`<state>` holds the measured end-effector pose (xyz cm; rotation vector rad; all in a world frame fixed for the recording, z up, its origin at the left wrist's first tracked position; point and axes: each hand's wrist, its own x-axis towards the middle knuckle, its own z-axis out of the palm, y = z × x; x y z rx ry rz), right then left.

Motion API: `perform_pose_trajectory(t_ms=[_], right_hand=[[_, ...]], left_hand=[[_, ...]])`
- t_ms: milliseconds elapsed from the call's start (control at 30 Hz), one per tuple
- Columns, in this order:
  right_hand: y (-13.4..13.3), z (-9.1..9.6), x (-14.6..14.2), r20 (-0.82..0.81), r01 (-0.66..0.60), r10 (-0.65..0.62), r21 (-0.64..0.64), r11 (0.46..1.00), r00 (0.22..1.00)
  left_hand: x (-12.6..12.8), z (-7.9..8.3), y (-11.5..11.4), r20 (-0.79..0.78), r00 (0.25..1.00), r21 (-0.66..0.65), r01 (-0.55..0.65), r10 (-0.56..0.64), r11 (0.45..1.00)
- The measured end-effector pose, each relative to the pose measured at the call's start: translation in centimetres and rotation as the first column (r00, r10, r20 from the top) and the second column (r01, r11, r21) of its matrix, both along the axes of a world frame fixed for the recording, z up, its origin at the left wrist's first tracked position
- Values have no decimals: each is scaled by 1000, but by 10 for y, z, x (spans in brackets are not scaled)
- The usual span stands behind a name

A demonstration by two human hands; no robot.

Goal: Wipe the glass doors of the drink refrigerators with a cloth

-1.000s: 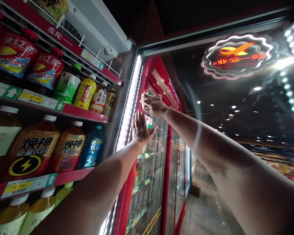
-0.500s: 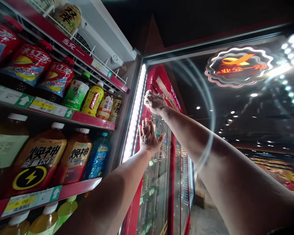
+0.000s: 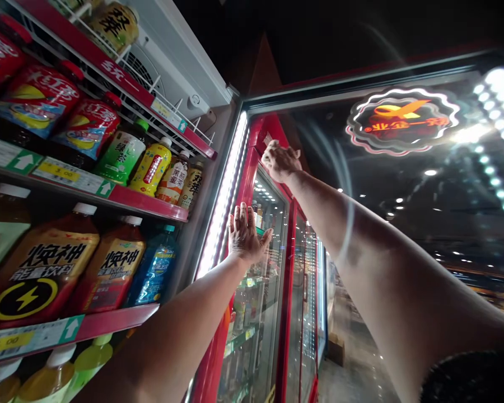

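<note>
My left hand (image 3: 247,238) lies flat with its fingers spread against the glass door (image 3: 319,140) of a drinks fridge, near the lit strip (image 3: 222,212) along the door's side. Higher up and to the right, my right hand (image 3: 284,163) presses on the same glass. Its fingers are bent around what looks like a crumpled pale cloth (image 3: 270,150), mostly covered by the hand. The door stands open, and a glowing sign (image 3: 403,118) shows reversed at its top.
Shelves of bottled drinks fill the fridge on the left, among them a green-capped bottle (image 3: 124,152) and a blue bottle (image 3: 156,268). Beyond the glass stands another red-framed fridge (image 3: 292,313). A brown box (image 3: 335,348) sits on the floor.
My right hand has moved a little to the right and slightly up across the glass with the cloth. My left hand stays flat on the door. The view has shifted slightly.
</note>
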<state>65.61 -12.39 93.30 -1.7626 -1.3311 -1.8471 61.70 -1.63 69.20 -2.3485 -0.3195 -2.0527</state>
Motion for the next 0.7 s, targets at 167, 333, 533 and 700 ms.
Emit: perform_pose_trajectory(t_ms=[167, 333, 533, 700], right_hand=[[-46, 7, 25, -179, 45, 11, 308, 950, 984], [-87, 14, 47, -16, 37, -36, 91, 995, 999], [-135, 29, 63, -251, 161, -56, 423, 892, 966], [-172, 24, 79, -67, 87, -76, 181, 980, 995]], left_hand=[[1, -1, 3, 30, 999, 12, 29, -30, 999], [-1, 0, 1, 53, 999, 19, 11, -12, 1000], [-3, 1, -2, 48, 998, 12, -43, 42, 999], [-4, 0, -2, 68, 996, 19, -58, 57, 998]])
